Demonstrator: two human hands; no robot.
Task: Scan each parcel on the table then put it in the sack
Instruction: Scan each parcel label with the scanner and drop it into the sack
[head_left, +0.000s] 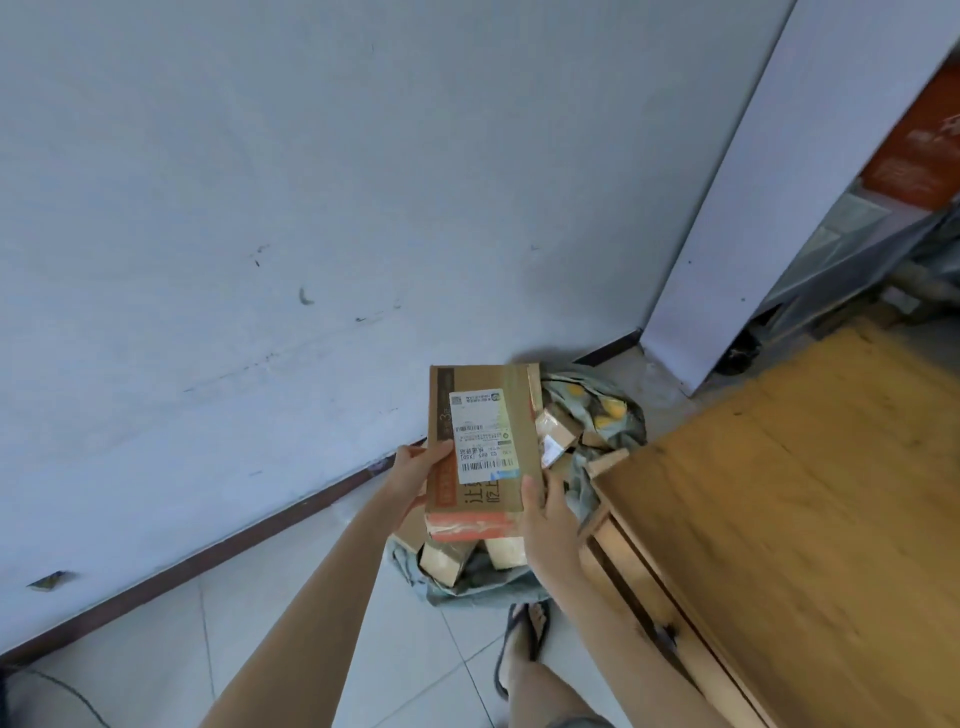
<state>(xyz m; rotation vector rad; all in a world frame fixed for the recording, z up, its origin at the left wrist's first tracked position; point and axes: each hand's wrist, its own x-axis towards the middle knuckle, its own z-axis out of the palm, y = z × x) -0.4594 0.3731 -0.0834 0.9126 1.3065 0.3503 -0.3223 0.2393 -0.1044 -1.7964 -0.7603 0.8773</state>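
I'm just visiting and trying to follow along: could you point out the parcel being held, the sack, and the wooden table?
parcel (480, 441): head view, on its white shipping label.
sack (623, 415): head view, on its grey-green cloth rim at the far side.
wooden table (779, 519): head view, on its bare top.

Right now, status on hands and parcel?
Both hands, left hand and right hand, hold cardboard parcel over open sack. Sack nearly full of boxes.

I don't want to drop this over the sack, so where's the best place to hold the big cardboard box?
Hold the cardboard box by its two long side edges, one from each side, as the left hand and right hand do now. It is flat and wide, label up, over the sack, so opposing side grips probably keep it level.
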